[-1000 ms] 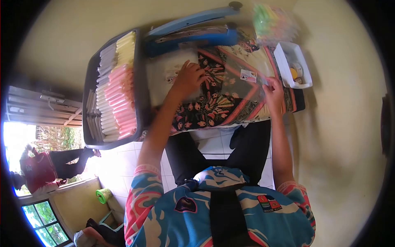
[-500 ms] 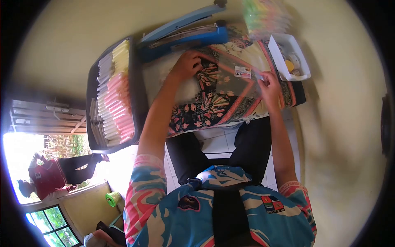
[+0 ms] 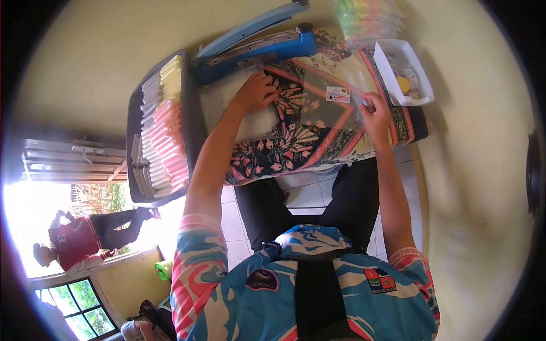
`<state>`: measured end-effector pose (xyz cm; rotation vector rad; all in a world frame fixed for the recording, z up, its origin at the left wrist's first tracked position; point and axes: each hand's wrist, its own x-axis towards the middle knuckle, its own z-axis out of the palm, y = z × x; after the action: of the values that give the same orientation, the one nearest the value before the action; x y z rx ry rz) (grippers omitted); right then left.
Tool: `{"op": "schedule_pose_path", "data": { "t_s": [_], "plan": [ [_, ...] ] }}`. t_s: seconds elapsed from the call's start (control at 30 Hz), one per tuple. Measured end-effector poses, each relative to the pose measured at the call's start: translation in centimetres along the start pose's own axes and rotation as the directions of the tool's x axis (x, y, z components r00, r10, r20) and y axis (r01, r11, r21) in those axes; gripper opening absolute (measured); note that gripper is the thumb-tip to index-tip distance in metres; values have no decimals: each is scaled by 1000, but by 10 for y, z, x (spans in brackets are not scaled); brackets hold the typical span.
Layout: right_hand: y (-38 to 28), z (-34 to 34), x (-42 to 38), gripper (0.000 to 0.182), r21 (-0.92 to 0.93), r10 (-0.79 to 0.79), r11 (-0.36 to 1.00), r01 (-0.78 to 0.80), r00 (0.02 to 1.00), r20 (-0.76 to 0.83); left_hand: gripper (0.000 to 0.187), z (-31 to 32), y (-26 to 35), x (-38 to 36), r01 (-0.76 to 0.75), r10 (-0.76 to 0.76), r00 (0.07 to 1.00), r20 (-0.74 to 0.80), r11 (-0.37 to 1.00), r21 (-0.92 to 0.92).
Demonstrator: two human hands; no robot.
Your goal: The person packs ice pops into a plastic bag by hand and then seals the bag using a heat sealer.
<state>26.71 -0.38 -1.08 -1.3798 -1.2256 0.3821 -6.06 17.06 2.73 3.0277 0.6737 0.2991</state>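
A clear plastic bag [image 3: 320,111] with a small printed label [image 3: 338,94] lies over the patterned cloth. My right hand [image 3: 375,118] pinches its right edge between thumb and fingers. To the left, my left hand [image 3: 254,92] rests palm down with loosely bent, slightly parted fingers, over the edge of a pile of clear plastic sheets or bags [image 3: 259,124]. No object shows in its fingers, though their undersides are hidden. Just behind it stands a blue heat sealer [image 3: 259,59] with its light-blue arm [image 3: 250,29] raised.
A dark tub [image 3: 195,128] of white, yellow and pink packets stands left. At the right back are a white box [image 3: 418,101] of small items and colourful packs [image 3: 369,23]. Patterned cloth [image 3: 287,150] covers the table. A person in a red top [image 3: 74,241] is outside.
My left hand has settled slightly lower and its fingers have loosened. My right hand still pinches the bag's edge. The whole view has shifted a little.
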Motion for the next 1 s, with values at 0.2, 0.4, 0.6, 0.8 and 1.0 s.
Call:
{"op": "schedule_pose_path", "data": {
  "t_s": [0.2,0.4,0.6,0.8,1.0],
  "plan": [
    [5,1,0,24,-27,8,1000,-8,1000,3,21,0,2,-3,-157,158,987,-26,986,54],
    [5,0,1,25,-40,-59,997,59,998,-12,22,-10,7,-5,-22,21,999,27,999,40],
    [15,3,0,25,30,-22,999,22,1000,-8,22,3,-8,9,77,-77,997,-6,990,117],
    [11,2,0,25,-5,-126,992,126,992,-31,20,3,-13,-6,113,-112,994,-16,975,191],
    [10,0,-1,24,9,-44,999,45,999,-10,18,-5,-30,-10,130,-146,988,58,966,223]
  ]
}}
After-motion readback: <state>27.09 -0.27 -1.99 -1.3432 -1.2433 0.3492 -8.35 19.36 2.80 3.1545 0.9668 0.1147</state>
